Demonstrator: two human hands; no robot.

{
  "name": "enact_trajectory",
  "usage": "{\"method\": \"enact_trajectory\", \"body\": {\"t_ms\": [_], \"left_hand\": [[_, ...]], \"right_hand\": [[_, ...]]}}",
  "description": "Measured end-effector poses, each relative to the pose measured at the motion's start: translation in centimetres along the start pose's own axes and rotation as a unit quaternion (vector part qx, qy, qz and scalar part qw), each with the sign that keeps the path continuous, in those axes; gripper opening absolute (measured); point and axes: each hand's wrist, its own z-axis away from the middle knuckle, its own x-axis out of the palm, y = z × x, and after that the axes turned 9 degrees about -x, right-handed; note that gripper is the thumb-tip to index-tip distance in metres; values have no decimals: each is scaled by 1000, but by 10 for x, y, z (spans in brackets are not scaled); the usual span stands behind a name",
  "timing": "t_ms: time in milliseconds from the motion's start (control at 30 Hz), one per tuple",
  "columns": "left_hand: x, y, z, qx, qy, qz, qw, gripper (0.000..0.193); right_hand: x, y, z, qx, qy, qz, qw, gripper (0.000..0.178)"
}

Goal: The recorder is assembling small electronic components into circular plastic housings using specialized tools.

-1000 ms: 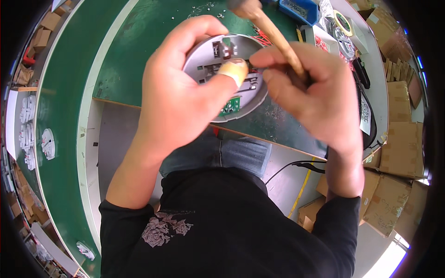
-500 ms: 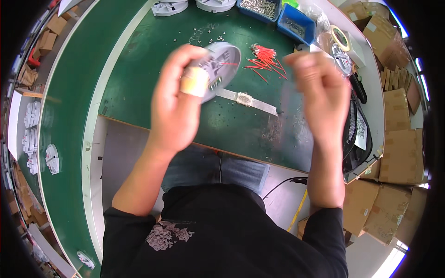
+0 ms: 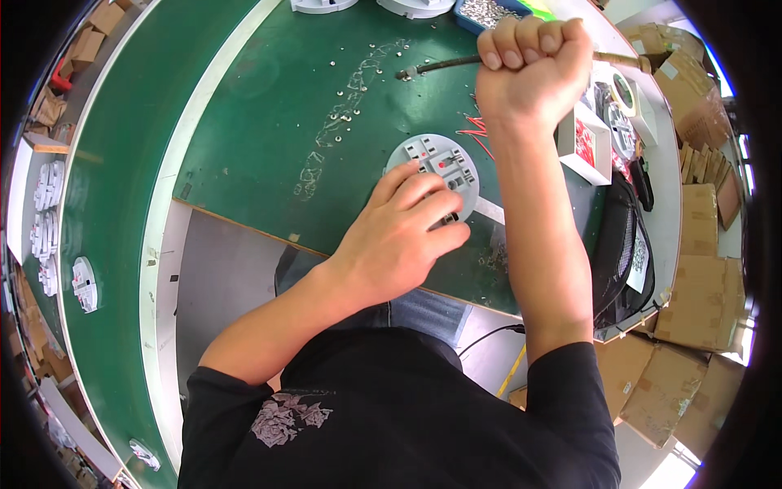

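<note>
Grey disc: lies on the table, its face of slots, metal clips and red spots turned up. Left hand: laid over the disc's near left part, fingers bent and moderately spread; whether they also grip the rim cannot be told, as the hand covers it. Right hand: closed in a fist around a long thin tool, raised beyond and to the right of the disc; the tool's dark shaft points left, its tan end right.

White strip: emerges at the disc's near right side. Red wires: just beyond the disc to the right, partly hidden by the right wrist. White box with red parts: farther right of the disc. Small metal bits: scattered left of and beyond the disc. Blue tray of metal pieces: well beyond the disc.
</note>
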Motion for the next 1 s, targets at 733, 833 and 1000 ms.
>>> {"method": "enact_trajectory", "body": {"t_ms": [733, 833, 1000], "left_hand": [[-45, -30, -10, -278, 87, 566, 771, 26], [-47, -24, -8, -281, 93, 568, 768, 26], [-52, -6, -5, -259, 109, 617, 735, 22]], "right_hand": [[4, -92, 45, 77, -92, -155, 981, 40], [3, -100, 48, 68, -95, -167, 979, 40], [7, -117, 57, 47, -120, -172, 977, 40]]}}
